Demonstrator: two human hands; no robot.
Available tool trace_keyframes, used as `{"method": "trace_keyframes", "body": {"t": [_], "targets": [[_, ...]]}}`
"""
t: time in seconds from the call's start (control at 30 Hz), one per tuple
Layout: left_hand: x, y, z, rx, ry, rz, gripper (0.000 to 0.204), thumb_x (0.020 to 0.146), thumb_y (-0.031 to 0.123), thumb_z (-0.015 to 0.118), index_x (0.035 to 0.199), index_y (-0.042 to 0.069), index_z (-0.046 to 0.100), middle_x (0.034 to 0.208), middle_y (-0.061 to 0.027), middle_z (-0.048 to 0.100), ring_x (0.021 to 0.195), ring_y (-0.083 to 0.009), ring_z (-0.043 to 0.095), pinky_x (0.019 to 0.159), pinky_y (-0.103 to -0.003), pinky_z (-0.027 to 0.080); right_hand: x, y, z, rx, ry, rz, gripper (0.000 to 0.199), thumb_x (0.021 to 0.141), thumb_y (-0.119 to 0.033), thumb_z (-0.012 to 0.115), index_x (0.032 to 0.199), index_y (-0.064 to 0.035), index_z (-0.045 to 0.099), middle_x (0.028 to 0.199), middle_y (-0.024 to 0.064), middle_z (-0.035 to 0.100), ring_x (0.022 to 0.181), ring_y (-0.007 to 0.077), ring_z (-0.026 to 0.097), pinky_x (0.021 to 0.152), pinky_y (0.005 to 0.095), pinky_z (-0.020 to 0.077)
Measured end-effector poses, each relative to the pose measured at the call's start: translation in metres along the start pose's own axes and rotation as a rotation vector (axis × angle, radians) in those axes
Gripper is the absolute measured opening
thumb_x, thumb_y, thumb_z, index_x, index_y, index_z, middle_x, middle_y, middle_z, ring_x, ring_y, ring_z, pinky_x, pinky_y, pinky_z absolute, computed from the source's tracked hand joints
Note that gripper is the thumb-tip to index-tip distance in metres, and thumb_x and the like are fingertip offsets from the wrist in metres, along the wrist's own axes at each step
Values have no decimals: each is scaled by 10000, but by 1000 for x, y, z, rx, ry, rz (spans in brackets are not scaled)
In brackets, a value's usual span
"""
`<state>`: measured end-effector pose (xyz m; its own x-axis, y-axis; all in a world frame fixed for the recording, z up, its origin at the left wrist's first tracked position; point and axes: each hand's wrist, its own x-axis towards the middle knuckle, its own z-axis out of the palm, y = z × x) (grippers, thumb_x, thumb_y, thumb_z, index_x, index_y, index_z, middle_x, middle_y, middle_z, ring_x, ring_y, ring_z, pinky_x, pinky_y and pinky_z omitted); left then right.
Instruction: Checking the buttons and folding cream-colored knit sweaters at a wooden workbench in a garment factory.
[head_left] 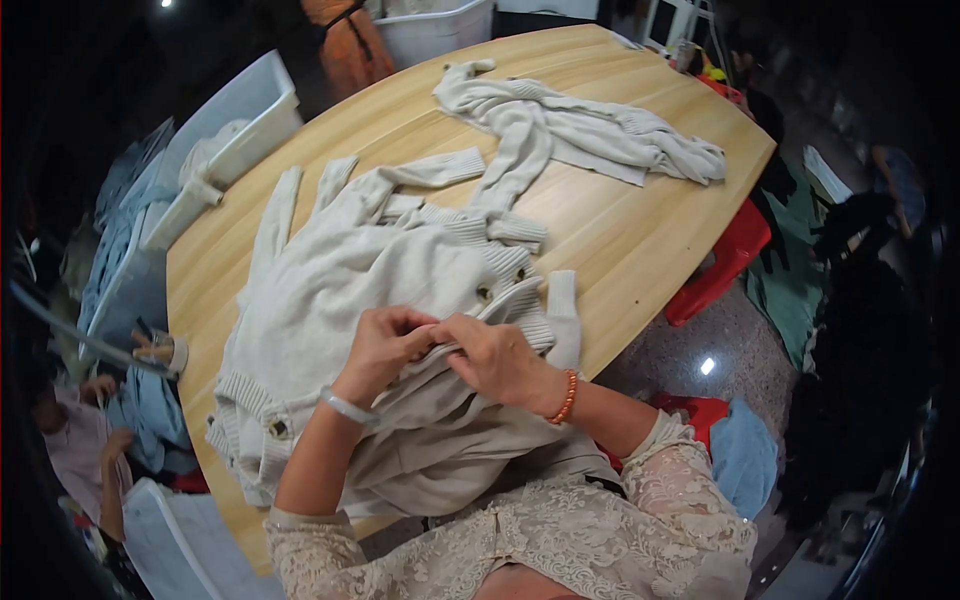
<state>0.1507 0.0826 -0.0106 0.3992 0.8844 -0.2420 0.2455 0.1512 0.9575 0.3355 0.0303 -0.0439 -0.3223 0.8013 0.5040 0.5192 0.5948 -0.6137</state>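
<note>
A cream knitted cardigan (335, 270) lies spread over the near part of the table, with dark buttons (484, 294) along its ribbed front band. My left hand (385, 352) and my right hand (498, 365) meet at the middle of the cardigan, fingertips nearly touching. Both are closed in a pinch on the cardigan's front edge; what lies right between the fingertips is hidden. Folds of the same knit hang toward my lap below my wrists. Another cream knitted garment (580, 125) rests crumpled at the far side.
The wooden table (620, 240) has a curved far edge. White plastic bins (240, 120) holding garments stand at the left. A red stool (725, 262) is by the right edge. At the lower left sits another person (85, 460), close to blue cloth (150, 415).
</note>
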Motion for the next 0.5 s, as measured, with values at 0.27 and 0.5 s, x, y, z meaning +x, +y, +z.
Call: {"method": "trace_keyframes", "body": {"t": [0.27, 0.5], "targets": [[-10, -4, -6, -99, -98, 3, 169, 875, 82, 741, 995, -34, 715, 872, -14, 692, 784, -68, 614, 703, -217, 495, -10, 6, 5, -191, 1, -46, 458, 797, -155, 704, 1178, 35, 536, 932, 166, 580, 783, 329, 645, 664, 381, 545], [-28, -29, -6, 294, -26, 324, 190, 878, -87, 611, 1043, -42, 695, 914, -49, 684, 814, -95, 615, 733, -229, 480, -9, 28, 9, 71, -168, -65, 306, 865, -89, 615, 1148, 13, 558, 957, 176, 588, 828, 379, 635, 725, 424, 528]]}}
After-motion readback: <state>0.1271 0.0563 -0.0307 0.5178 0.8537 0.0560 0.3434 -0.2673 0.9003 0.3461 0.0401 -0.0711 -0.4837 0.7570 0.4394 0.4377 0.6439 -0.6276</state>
